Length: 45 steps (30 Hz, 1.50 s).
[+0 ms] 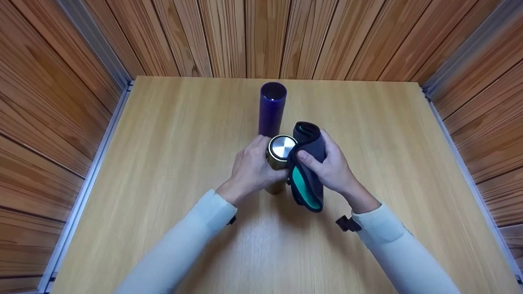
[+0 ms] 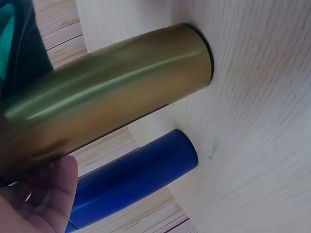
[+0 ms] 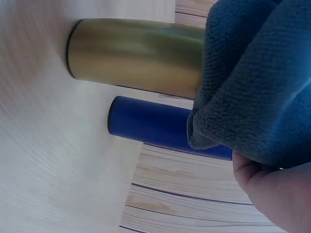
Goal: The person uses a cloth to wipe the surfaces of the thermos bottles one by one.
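Observation:
A gold bottle with a shiny silver lid (image 1: 282,147) stands upright on the table, and my left hand (image 1: 255,165) grips it near the top. In the left wrist view the gold body (image 2: 131,77) of this bottle rests with its dark base on the tabletop. My right hand (image 1: 333,165) holds a folded dark grey cloth (image 1: 312,163) with black edging and a green patch, against the bottle's right side. The cloth looks fuzzy in the right wrist view (image 3: 252,82). Behind the gold bottle stands a purple-blue bottle (image 1: 271,112), untouched by either hand.
The light wooden table (image 1: 184,122) is enclosed by wood-plank walls (image 1: 265,38) at the back and both sides. Grey metal rails (image 1: 88,171) run along the table's side edges. A small black device (image 1: 348,223) sits at the right wrist.

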Tool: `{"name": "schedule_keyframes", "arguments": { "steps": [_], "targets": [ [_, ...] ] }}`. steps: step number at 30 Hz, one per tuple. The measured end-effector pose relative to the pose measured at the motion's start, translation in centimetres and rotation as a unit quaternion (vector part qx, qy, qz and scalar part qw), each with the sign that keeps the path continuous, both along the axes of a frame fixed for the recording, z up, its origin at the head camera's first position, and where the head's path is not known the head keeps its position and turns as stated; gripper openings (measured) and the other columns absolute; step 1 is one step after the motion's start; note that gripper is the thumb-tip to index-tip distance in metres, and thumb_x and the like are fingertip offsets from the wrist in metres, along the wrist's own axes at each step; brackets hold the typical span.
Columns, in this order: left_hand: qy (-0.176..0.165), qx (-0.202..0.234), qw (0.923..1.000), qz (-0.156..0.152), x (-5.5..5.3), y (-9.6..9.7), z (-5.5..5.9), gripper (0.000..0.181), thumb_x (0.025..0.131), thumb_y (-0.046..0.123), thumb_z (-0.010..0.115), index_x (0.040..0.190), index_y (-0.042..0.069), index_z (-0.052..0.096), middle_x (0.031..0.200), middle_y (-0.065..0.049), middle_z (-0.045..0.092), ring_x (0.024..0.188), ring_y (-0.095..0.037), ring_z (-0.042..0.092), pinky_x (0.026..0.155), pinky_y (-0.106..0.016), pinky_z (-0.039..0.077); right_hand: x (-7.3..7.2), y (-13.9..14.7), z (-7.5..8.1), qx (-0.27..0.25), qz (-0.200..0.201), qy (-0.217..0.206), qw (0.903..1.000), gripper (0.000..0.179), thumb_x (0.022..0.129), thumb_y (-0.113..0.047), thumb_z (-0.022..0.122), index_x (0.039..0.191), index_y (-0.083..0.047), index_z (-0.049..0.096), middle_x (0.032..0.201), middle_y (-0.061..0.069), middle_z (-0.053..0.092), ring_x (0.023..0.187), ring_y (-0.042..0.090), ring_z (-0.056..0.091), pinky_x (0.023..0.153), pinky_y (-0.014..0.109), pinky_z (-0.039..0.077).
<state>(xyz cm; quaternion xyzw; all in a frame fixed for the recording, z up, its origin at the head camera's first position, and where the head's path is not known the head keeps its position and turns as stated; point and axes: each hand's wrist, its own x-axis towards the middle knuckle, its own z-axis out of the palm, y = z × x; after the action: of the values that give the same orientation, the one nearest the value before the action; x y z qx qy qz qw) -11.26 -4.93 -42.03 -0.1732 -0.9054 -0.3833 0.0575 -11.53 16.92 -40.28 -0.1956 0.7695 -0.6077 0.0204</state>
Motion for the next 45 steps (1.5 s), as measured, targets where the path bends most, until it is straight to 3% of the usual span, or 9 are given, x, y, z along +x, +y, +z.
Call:
{"name": "schedule_keyframes", "arguments": {
  "steps": [5, 10, 13, 21, 29, 32, 36, 39, 45],
  "targets": [
    [0.005, 0.002, 0.9999, -0.015, 0.0, -0.3, 0.2, 0.068, 0.078, 0.046, 0.087, 0.127, 0.009, 0.059, 0.115, -0.006, 0.064, 0.099, -0.018, 0.061, 0.087, -0.035, 0.055, 0.2, 0.3, -0.5, -0.01, 0.002, -0.006, 0.9999, 0.049, 0.097, -0.006, 0.068, 0.143, -0.007, 0.051, 0.124, 0.009, 0.064, 0.109, 0.028, 0.061, 0.093, 0.035, 0.052],
    [0.034, 0.016, 0.9991, -0.021, -0.1, -0.2, 0.8, 0.066, 0.079, 0.045, 0.086, 0.127, 0.009, 0.06, 0.116, -0.006, 0.064, 0.1, -0.017, 0.061, 0.087, -0.033, 0.055, 0.3, 0.4, -0.7, -0.016, -0.003, -0.014, 0.9998, 0.049, 0.097, -0.006, 0.069, 0.143, -0.008, 0.052, 0.124, 0.009, 0.064, 0.11, 0.028, 0.061, 0.094, 0.034, 0.052],
    [0.036, -0.006, 0.999, -0.025, -0.3, -0.2, 1.6, 0.069, 0.079, 0.044, 0.087, 0.13, 0.008, 0.058, 0.12, -0.006, 0.064, 0.105, -0.018, 0.062, 0.092, -0.035, 0.055, 0.4, 0.6, -0.8, -0.019, -0.006, -0.017, 0.9997, 0.047, 0.097, -0.006, 0.068, 0.142, -0.008, 0.053, 0.124, 0.009, 0.064, 0.11, 0.029, 0.061, 0.094, 0.034, 0.053],
    [-0.042, -0.072, 0.9955, -0.045, -0.8, 0.0, 3.3, 0.08, 0.08, 0.042, 0.087, 0.141, 0.008, 0.051, 0.131, -0.008, 0.062, 0.113, -0.021, 0.062, 0.099, -0.04, 0.053, 0.5, 0.8, -1.5, -0.023, -0.007, -0.019, 0.9995, 0.047, 0.098, -0.004, 0.067, 0.142, -0.007, 0.052, 0.123, 0.01, 0.063, 0.107, 0.03, 0.061, 0.09, 0.035, 0.055],
    [-0.1, -0.099, 0.9885, -0.056, -1.5, 0.4, 4.4, 0.067, 0.082, 0.044, 0.085, 0.131, 0.008, 0.057, 0.118, -0.007, 0.069, 0.099, -0.019, 0.068, 0.092, -0.035, 0.056, 0.5, 0.9, -2.1, -0.022, -0.014, -0.02, 0.9995, 0.045, 0.098, -0.005, 0.067, 0.141, -0.007, 0.054, 0.121, 0.01, 0.065, 0.106, 0.03, 0.063, 0.09, 0.034, 0.055],
    [-0.096, -0.065, 0.9924, -0.042, -1.2, -0.1, 4.2, 0.063, 0.083, 0.044, 0.084, 0.126, 0.006, 0.059, 0.113, -0.007, 0.07, 0.096, -0.017, 0.069, 0.088, -0.032, 0.057, 0.5, 0.8, -2.4, -0.015, -0.011, -0.023, 0.9996, 0.047, 0.098, -0.007, 0.067, 0.143, -0.008, 0.053, 0.123, 0.009, 0.064, 0.108, 0.028, 0.061, 0.092, 0.033, 0.054],
    [-0.08, 0.024, 0.9964, -0.018, -0.9, -1.0, 3.6, 0.059, 0.082, 0.044, 0.085, 0.121, 0.006, 0.062, 0.109, -0.004, 0.072, 0.092, -0.014, 0.069, 0.084, -0.03, 0.057, 0.6, 0.4, -2.6, -0.005, -0.008, -0.02, 0.9998, 0.046, 0.099, -0.007, 0.067, 0.143, -0.007, 0.053, 0.122, 0.009, 0.064, 0.107, 0.026, 0.062, 0.093, 0.031, 0.053],
    [-0.063, 0.088, 0.9941, -0.006, -0.7, -1.9, 3.4, 0.06, 0.081, 0.046, 0.086, 0.119, 0.006, 0.063, 0.108, -0.003, 0.072, 0.091, -0.013, 0.069, 0.082, -0.03, 0.057, 0.5, 0.0, -2.6, 0.009, 0.0, -0.008, 0.9999, 0.044, 0.098, -0.007, 0.068, 0.14, -0.005, 0.054, 0.118, 0.01, 0.065, 0.102, 0.026, 0.064, 0.088, 0.031, 0.055],
    [-0.057, 0.158, 0.9854, 0.031, -0.5, -3.7, 3.3, 0.058, 0.082, 0.049, 0.084, 0.118, 0.007, 0.064, 0.107, 0.0, 0.07, 0.093, -0.015, 0.066, 0.081, -0.032, 0.057, 0.4, -0.5, -2.9, 0.07, 0.003, 0.019, 0.9974, 0.047, 0.096, -0.016, 0.074, 0.139, -0.009, 0.056, 0.116, 0.006, 0.066, 0.099, 0.023, 0.063, 0.082, 0.036, 0.054]
  ]
}}
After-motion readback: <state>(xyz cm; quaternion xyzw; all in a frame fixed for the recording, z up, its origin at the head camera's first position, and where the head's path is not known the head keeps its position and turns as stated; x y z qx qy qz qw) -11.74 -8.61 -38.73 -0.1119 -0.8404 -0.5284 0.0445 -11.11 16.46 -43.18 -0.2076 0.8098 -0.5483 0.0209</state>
